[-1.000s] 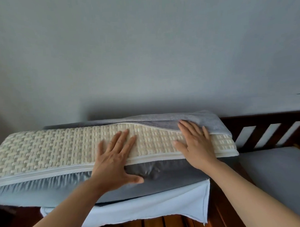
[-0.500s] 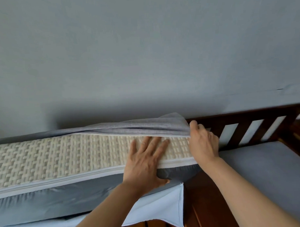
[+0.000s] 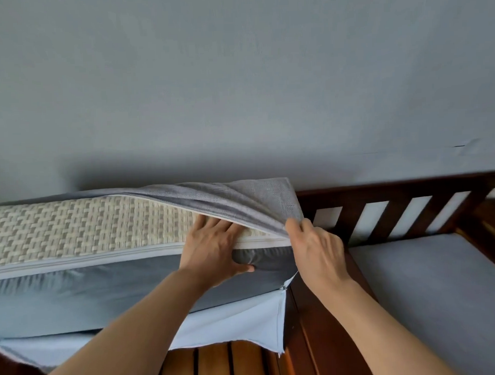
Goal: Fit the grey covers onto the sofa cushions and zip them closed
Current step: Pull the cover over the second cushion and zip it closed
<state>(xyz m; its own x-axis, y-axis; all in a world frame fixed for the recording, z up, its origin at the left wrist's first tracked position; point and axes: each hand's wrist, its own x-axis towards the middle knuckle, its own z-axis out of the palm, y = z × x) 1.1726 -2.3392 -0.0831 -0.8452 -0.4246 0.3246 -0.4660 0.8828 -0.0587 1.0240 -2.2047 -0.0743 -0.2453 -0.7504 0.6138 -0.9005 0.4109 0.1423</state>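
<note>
A long sofa cushion (image 3: 82, 226) with a cream woven side and a dark satin face lies on the wooden sofa frame. Its grey cover (image 3: 241, 198) is draped over the far edge and right corner, with a pale flap hanging below. My left hand (image 3: 215, 253) presses flat on the woven side near the right end, fingertips tucked under the cover's edge, thumb on the satin face. My right hand (image 3: 316, 249) pinches the cover's edge at the right corner and holds it lifted over the cushion end. A zip pull (image 3: 285, 287) shows at the lower right corner.
The dark wooden sofa back with slats (image 3: 410, 209) runs to the right. A second cushion in a grey cover (image 3: 440, 287) lies on the seat at right. Bare wooden seat slats (image 3: 219, 365) show below. A plain grey wall (image 3: 236, 75) stands behind.
My left hand slid right along the woven side to the cushion's end. My right hand took hold of the cover's edge and pulled it down over the right corner.
</note>
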